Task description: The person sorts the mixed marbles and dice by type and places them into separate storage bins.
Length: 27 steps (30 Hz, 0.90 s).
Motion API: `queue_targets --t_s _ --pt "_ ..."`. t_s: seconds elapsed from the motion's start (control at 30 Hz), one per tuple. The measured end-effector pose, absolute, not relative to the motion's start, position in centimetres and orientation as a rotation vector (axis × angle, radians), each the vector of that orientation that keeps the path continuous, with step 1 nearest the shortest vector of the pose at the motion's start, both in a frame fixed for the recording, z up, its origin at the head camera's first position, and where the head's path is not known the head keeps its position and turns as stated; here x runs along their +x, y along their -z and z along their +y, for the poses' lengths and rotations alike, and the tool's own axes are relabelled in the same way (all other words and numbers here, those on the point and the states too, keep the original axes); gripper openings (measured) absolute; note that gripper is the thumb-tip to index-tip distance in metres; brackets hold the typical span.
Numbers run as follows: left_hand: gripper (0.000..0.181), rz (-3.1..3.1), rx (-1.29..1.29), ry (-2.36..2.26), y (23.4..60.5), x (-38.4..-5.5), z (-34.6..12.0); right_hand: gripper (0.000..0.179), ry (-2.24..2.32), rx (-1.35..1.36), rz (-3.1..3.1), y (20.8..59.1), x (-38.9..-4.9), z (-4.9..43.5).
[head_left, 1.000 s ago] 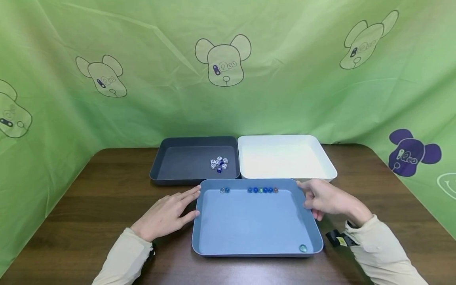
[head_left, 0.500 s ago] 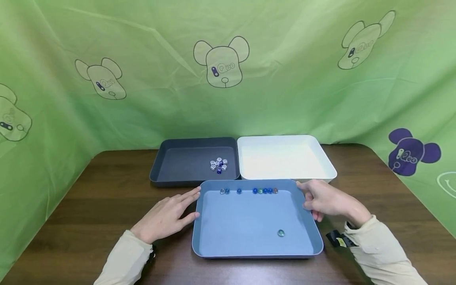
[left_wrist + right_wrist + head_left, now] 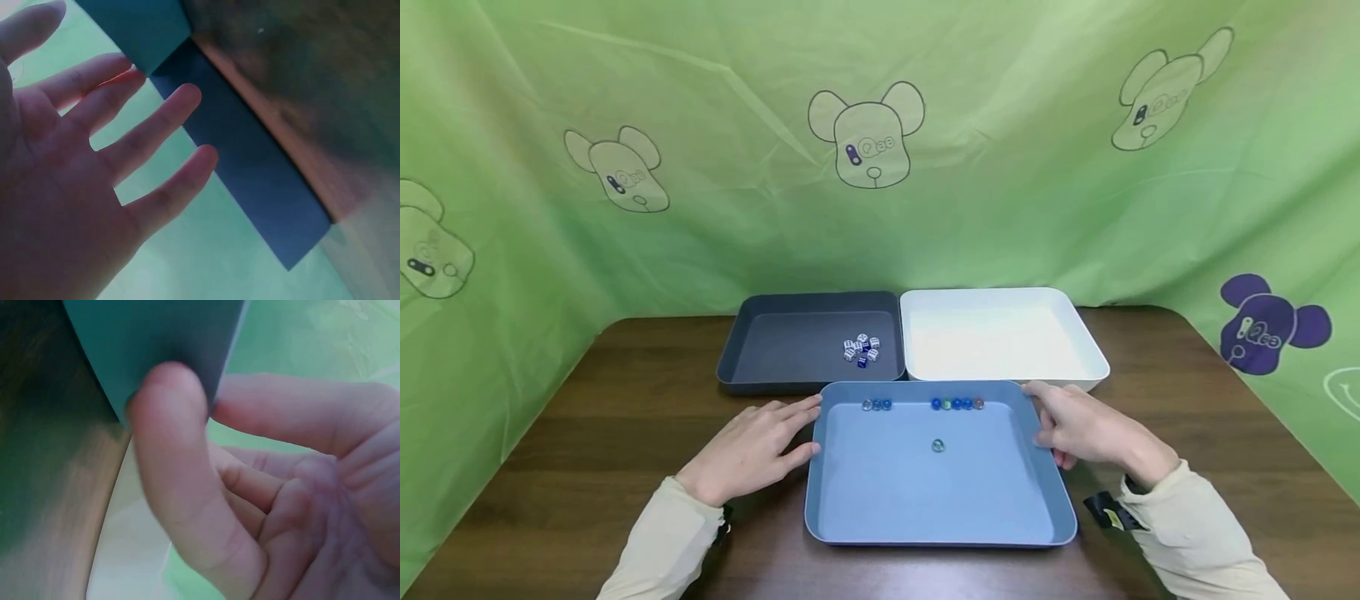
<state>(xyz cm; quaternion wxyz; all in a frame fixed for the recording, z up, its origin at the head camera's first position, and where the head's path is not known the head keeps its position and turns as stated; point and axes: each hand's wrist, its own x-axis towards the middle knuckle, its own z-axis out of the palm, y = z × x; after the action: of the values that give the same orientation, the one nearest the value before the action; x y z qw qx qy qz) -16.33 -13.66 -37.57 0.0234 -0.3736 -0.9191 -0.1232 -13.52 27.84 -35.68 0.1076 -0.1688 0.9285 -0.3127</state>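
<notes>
A shallow blue tray (image 3: 925,500) rests on the table in the head view. Several glass marbles (image 3: 957,404), blue with a green and a brownish one, line its far wall right of centre. Three more marbles (image 3: 877,405) sit together farther left along that wall. One clear greenish marble (image 3: 937,446) lies out on the tray floor. My left hand (image 3: 748,454) has spread, straight fingers touching the tray's left rim. With thumb and index finger, my right hand (image 3: 1082,425) grips the far right corner; its other fingers are curled under, as the right wrist view shows.
Behind the blue tray stand a dark grey tray (image 3: 790,342) holding several white and blue dice (image 3: 861,348), and a white tray (image 3: 1000,333). A green printed cloth (image 3: 730,233) hangs behind the brown wooden table (image 3: 565,433).
The clear marble has rolled from the tray's front right corner leftward and back. One blue marble has left the right-hand row and joined the pair on the left. Both hands keep their places.
</notes>
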Motion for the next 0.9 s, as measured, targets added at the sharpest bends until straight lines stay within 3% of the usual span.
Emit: queue_targets --t_s 0.3,0.4,0.53,0.9 --pt "0.032 -2.607 -1.24 0.278 36.5 -17.5 -11.8 0.047 0.643 -0.642 2.868 35.3 -13.7 28.3" --pt "0.031 -2.609 -1.243 0.27 36.2 -18.0 -11.2 0.05 0.612 -0.634 2.862 35.2 -13.6 28.3" --pt "0.03 -2.642 -1.254 0.271 36.0 -18.5 -10.4 0.068 0.584 -0.635 2.843 35.1 -13.4 28.3" --pt "0.023 -2.615 -1.329 0.242 35.7 -19.8 -8.8 0.074 0.605 -0.634 2.796 35.3 -13.4 28.3"
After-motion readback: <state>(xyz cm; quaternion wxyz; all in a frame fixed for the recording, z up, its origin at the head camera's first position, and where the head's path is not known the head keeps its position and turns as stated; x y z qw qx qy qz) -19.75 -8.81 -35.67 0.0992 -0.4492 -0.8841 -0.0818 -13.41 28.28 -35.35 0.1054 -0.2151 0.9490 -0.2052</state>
